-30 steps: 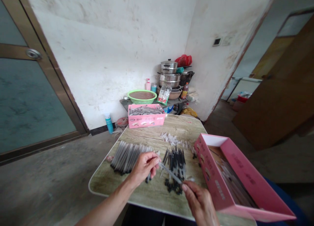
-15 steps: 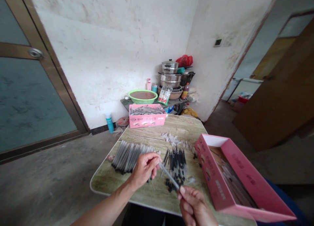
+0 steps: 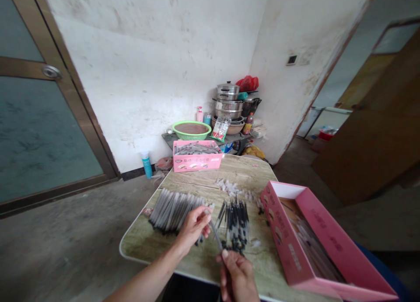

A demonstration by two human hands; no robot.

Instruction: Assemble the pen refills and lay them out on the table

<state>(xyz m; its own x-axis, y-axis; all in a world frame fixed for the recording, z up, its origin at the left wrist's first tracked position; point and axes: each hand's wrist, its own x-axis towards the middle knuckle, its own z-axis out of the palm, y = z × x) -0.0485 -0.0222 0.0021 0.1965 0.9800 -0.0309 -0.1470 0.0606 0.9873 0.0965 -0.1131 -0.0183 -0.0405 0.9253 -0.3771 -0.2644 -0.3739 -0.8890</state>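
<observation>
Between my hands is a slim grey translucent pen (image 3: 215, 234). Its far end sits in the closed fingers of my left hand (image 3: 194, 225). My right hand (image 3: 239, 273) pinches the near end between thumb and fingers. To the left of my left hand lies a row of grey pen barrels (image 3: 175, 208) with black ends. Thin black pen refills (image 3: 238, 219) lie in a bunch beyond my right hand. Small black pieces (image 3: 236, 245) are partly hidden behind that hand. Small whitish translucent pieces (image 3: 228, 187) are heaped farther back.
A pink box (image 3: 197, 162) full of pens stands at the table's (image 3: 147, 245) far edge. On the right, a larger open pink box (image 3: 278, 236) holds clear, thin parts. Behind the table are a green basin (image 3: 192, 133) and stacked steel pots (image 3: 229, 105).
My right hand has moved left and slightly down with the pen's near end, so the pen stands steeper. My left hand has shifted slightly left and still grips the far end.
</observation>
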